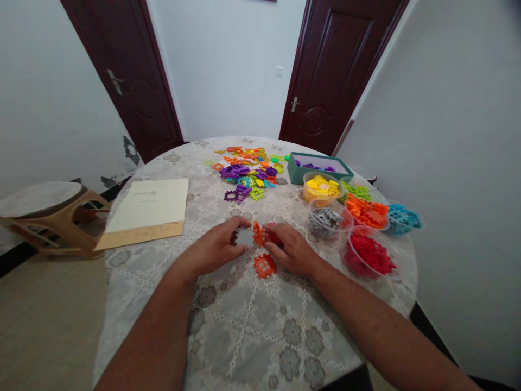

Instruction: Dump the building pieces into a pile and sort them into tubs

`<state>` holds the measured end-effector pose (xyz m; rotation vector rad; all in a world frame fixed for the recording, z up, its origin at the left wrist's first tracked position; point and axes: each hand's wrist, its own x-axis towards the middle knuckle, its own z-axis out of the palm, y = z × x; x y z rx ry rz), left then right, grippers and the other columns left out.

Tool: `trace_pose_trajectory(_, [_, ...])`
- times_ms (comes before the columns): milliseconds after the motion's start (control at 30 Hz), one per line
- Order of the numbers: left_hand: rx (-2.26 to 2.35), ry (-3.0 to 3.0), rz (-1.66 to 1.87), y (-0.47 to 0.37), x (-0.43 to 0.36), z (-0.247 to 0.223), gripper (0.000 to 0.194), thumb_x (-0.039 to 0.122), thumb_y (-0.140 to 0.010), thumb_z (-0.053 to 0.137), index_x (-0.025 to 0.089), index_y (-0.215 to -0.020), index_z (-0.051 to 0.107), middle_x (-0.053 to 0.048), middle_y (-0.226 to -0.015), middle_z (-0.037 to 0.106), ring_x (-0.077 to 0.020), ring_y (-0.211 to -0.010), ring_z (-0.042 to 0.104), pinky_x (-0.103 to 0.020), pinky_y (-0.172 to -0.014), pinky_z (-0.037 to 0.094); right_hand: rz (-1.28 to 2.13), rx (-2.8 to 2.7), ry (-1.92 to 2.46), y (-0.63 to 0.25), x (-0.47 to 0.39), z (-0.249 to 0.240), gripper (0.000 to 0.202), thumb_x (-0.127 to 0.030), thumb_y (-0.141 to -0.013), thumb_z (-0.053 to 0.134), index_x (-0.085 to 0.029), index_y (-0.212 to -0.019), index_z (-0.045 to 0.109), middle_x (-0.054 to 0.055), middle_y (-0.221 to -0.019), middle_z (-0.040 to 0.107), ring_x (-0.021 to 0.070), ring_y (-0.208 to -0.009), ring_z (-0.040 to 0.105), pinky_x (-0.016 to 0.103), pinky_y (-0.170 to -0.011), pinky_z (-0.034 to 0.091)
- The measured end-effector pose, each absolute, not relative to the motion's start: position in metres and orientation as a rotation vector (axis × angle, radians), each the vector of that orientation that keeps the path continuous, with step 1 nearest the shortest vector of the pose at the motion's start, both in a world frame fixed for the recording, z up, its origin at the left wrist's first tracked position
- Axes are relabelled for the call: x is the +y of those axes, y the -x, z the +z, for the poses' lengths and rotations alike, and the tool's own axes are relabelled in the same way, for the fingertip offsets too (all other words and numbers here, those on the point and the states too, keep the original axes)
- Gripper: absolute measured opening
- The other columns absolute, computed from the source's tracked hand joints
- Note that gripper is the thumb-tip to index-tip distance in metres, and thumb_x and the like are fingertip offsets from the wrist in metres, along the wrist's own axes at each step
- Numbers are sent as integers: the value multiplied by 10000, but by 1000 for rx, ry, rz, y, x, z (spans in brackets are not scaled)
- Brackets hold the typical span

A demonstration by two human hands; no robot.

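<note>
My left hand (220, 245) pinches a grey interlocking plastic tile (245, 236) with toothed edges between thumb and fingers. Against its right side stands an orange toothed tile (258, 233), tilted up from the table. My right hand (293, 251) is closed on a red interlocking tile (272, 234), mostly hidden by its fingers, beside the orange one. Whether these pieces are locked together I cannot tell. Just below and between both hands, another orange tile (265, 266) with a windowed centre lies on the tablecloth.
On the round table (244, 336) a mixed pile of tiles (244, 171) lies at the back. At right stand a green box (299, 172) and tubs of yellow (323, 187), grey (328, 217), orange (367, 210), blue (402, 217) and red pieces (370, 254). Paper sheets (152, 203) lie left.
</note>
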<state>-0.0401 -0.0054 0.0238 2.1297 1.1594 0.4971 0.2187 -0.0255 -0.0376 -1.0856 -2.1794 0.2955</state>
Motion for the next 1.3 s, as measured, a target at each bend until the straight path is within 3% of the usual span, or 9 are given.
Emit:
trace_pose_trajectory(167, [976, -1988, 583, 31, -10, 28, 457, 275, -863, 627, 248, -1317, 576, 10, -945, 642, -173, -809, 579, -307, -770, 479, 294, -2199, 1048, -213, -28, -37, 386, -262, -976, 622, -215, -1356, 571, 114, -1165, 678, 264, -1070, 601, 416, -948, 502])
trace_pose_trajectory(400, [811, -1798, 645, 11, -11, 16, 448, 198, -856, 582, 251, -1301, 583, -24, -1163, 687, -182, -942, 624, -351, -893, 525, 231, -2180, 1085, -213, -27, -39, 144, -131, -875, 533, -229, -959, 595, 57, -913, 624, 230, -876, 564, 357, -812, 467])
trace_pose_trajectory(633, [764, -1674, 628, 11, -14, 17, 451, 177, -834, 604, 236, -1281, 610, -47, -1247, 689, -173, -915, 646, -338, -829, 550, 236, -2119, 1107, -217, -28, -36, 54, -178, -895, 575, -230, -903, 564, 26, -837, 589, 199, -771, 531, 318, -695, 398])
trace_pose_trajectory(767, [740, -1706, 608, 9, -16, 18, 478, 160, -842, 588, 250, -1309, 625, -46, -1372, 665, -208, -1097, 657, -399, -993, 535, 258, -2090, 1132, -220, -24, -37, 83, -216, -939, 576, -229, -860, 556, 9, -782, 566, 184, -715, 502, 307, -656, 376])
trace_pose_trajectory(833, [742, -1731, 634, 8, -15, 16, 514, 122, -817, 581, 253, -1313, 628, -44, -1395, 664, -228, -1227, 624, -423, -1079, 495, 268, -2099, 1138, -220, -23, -38, 50, -180, -904, 587, -227, -888, 590, 14, -798, 594, 188, -734, 527, 306, -674, 400])
trace_pose_trajectory(900, [747, -1755, 644, 9, -13, 14, 586, 89, -790, 573, 267, -1347, 614, -43, -1453, 637, -231, -1315, 587, -428, -1126, 466, 303, -2111, 1131, -220, -24, -38, 139, -137, -871, 585, -226, -965, 638, 28, -867, 653, 195, -792, 582, 312, -726, 442])
trace_pose_trajectory(1033, [828, -1773, 652, 13, -10, 11, 700, 70, -782, 560, 289, -1446, 553, -49, -1567, 553, -229, -1408, 529, -423, -1148, 458, 343, -2116, 1119, -220, -25, -37, 201, -151, -907, 572, -226, -1053, 689, 50, -971, 727, 208, -888, 660, 334, -820, 491])
trace_pose_trajectory(1200, [769, -1737, 696, 11, -11, 12, 762, 43, -775, 539, 301, -1491, 514, -56, -1586, 532, -222, -1436, 507, -415, -1134, 476, 397, -2043, 1103, -222, -27, -32, 241, -167, -953, 526, -233, -1074, 723, 45, -968, 755, 197, -875, 689, 325, -821, 517])
trace_pose_trajectory(1300, [772, -1779, 702, 8, -13, 12, 766, 43, -800, 542, 321, -1512, 496, -50, -1597, 523, -219, -1418, 526, -406, -1122, 486, 511, -1962, 1127, -219, -31, -28, 216, -225, -973, 563, -239, -1110, 730, 17, -903, 748, 175, -789, 672, 295, -739, 510])
